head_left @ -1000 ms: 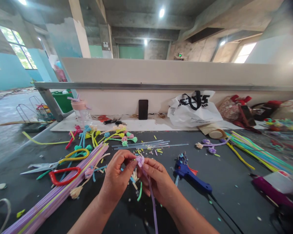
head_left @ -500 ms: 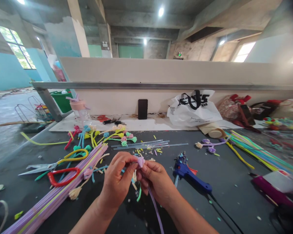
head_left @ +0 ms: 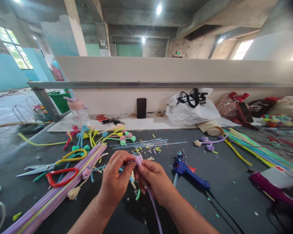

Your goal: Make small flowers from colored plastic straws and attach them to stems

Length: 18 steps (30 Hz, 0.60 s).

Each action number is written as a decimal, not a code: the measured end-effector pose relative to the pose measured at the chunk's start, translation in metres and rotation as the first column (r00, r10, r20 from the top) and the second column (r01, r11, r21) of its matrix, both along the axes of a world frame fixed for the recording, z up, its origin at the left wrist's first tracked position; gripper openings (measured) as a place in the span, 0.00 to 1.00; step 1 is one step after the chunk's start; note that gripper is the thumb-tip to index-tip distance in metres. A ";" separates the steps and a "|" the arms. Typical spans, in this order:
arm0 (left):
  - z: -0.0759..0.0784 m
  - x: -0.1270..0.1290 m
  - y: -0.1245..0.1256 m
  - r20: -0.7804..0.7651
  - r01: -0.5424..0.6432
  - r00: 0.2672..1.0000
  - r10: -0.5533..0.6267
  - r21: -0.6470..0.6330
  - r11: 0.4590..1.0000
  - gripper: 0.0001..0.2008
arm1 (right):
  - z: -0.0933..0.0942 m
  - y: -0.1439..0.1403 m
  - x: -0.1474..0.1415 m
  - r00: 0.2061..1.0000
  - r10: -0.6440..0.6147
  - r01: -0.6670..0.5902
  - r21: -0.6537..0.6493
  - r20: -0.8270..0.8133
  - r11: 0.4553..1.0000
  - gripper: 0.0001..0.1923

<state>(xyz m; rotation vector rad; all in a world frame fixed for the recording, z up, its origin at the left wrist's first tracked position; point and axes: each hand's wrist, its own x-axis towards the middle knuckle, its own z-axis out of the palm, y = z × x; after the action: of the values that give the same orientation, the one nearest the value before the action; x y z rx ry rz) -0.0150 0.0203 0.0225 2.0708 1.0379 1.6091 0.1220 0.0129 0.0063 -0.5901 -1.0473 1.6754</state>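
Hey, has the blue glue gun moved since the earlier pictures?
No. The blue glue gun lies in the same place relative to the upright phone, nearer and to its right; the camera's view has shifted slightly.

A craft workshop in a bare building is shown by the concrete ceiling beams (head_left: pixel 144 18) and the partly painted pillar (head_left: pixel 60 37), and by the dark worktable (head_left: pixel 197 208) on which a blue glue gun (head_left: pixel 191 175), scissors (head_left: pixel 54 165), bundled purple stems (head_left: pixel 55 200) and cut scraps (head_left: pixel 139 151) are spread.
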 end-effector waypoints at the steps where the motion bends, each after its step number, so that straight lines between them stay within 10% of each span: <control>1: 0.000 0.000 0.000 -0.002 0.000 1.000 0.000 0.003 1.000 0.05 | 0.000 0.000 0.000 1.000 -0.005 0.005 -0.001 0.009 1.000 0.12; 18: -0.003 -0.002 0.002 -0.036 -0.013 0.999 0.015 0.066 0.998 0.07 | -0.001 0.001 0.001 0.997 -0.042 0.038 -0.073 -0.059 0.997 0.12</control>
<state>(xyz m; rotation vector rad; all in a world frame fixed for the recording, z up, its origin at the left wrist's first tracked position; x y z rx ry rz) -0.0169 0.0223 0.0195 2.1484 1.0268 1.6390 0.1234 0.0140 0.0048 -0.5996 -0.9299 1.6911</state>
